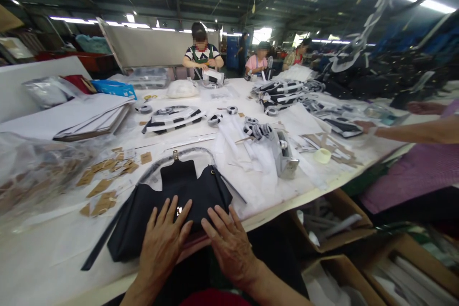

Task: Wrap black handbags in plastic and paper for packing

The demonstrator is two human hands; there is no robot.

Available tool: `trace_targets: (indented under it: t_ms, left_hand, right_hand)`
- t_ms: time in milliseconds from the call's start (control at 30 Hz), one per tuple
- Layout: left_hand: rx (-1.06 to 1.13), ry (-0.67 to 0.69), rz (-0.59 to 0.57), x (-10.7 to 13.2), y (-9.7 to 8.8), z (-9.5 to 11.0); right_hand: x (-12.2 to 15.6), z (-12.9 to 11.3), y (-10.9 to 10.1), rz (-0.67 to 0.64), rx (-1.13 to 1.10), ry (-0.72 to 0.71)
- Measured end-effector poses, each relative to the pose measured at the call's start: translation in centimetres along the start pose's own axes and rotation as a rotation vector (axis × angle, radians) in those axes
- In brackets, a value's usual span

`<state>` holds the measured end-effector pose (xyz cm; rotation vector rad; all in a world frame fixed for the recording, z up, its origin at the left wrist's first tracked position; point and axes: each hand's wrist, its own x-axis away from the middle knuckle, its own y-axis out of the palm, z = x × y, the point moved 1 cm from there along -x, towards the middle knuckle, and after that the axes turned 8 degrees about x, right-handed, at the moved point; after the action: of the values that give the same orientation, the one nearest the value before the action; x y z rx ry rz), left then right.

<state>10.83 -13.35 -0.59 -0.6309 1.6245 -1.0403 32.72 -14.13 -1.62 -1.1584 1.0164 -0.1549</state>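
A black handbag lies on the white table at its near edge, its flap folded away from me with a gold clasp at the tip. Its handle, wrapped in clear film, arches behind it, and a dark strap trails to the left. My left hand rests with spread fingers on the bag's front, beside a small metal lock plate. Flat against the bag's right part is my right hand, fingers stretched out. Neither hand grips anything.
Brown paper tags lie left of the bag. A metal tape dispenser and a tape roll stand to the right. Wrapped straps are piled further back. Cardboard boxes sit below the edge. A co-worker's arm reaches in at right.
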Motion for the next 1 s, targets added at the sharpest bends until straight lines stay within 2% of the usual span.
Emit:
trace_targets:
  t_ms: [100,167,233,300,400,500,567,667,767,867,1000]
  left_hand:
    - [-0.004,0.008,0.008,-0.1,-0.1,0.1]
    - [-0.012,0.009,0.019,0.0,-0.1,0.1]
    - [-0.025,0.006,0.031,0.0,0.0,0.1]
    - [-0.040,0.001,0.041,0.1,0.1,0.0]
    - [-0.056,0.012,0.052,0.2,0.3,-0.3]
    - [-0.032,0.073,0.030,0.4,0.1,-0.6]
    - [-0.001,0.098,-0.003,0.5,-0.1,-0.8]
    - [0.024,0.064,-0.042,0.5,-0.1,-0.9]
    - [0.049,0.026,-0.056,0.1,0.3,-1.1]
    - [0.084,-0.007,-0.089,-0.7,0.6,-1.2]
    - [0.116,-0.072,-0.166,-1.9,0.3,-0.7]
  right_hand:
    - [0.5,0.5,-1.3,0.001,-0.061,-0.001]
    - [-0.2,1.8,-2.2,0.025,-0.155,0.001]
    - [-1.9,4.0,-2.8,0.077,-0.257,0.057]
    - [-4.3,7.2,-2.7,0.109,-0.324,0.197]
    - [-8.3,12.6,-0.8,0.028,-0.353,0.498]
    - [-11.6,17.1,1.9,0.000,-0.337,0.641]
    - [-13.0,19.1,3.7,0.003,-0.340,0.705]
    - [-14.1,20.8,5.8,0.000,-0.389,0.809]
    - [-14.3,21.7,6.7,0.032,-0.489,0.914]
    - [-13.2,22.2,6.1,0.070,-0.641,1.008]
    - [-10.4,22.6,4.0,0.103,-0.785,1.081]
